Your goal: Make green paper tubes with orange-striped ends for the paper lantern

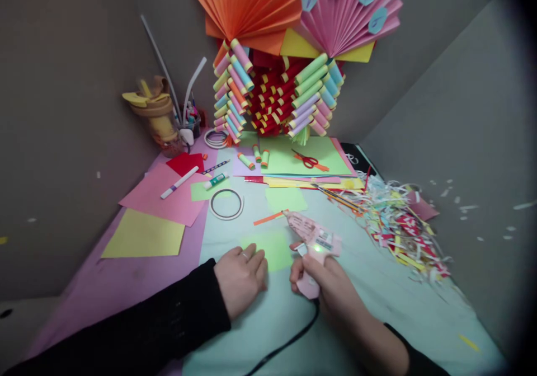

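My right hand [325,281] is wrapped round the handle of a pink hot glue gun [308,230], with its fingers by the trigger. A green light glows on the gun's side, and its nozzle points up and left at the right end of a thin orange paper strip [268,218]. Whether the nozzle touches the strip, I cannot tell. Flat on the table rests my left hand [242,278], open and holding nothing, its fingers over the left edge of a light green paper square [274,250]. Another green square [287,199] lies behind the strip.
The gun's black cord [289,342] runs toward me. Behind lie a tape roll [226,204], a glue stick [217,181], red scissors [308,160] and stacked papers [331,152]. Paper scraps [403,230] heap at right. Rolled-paper decorations [235,90] hang at the back.
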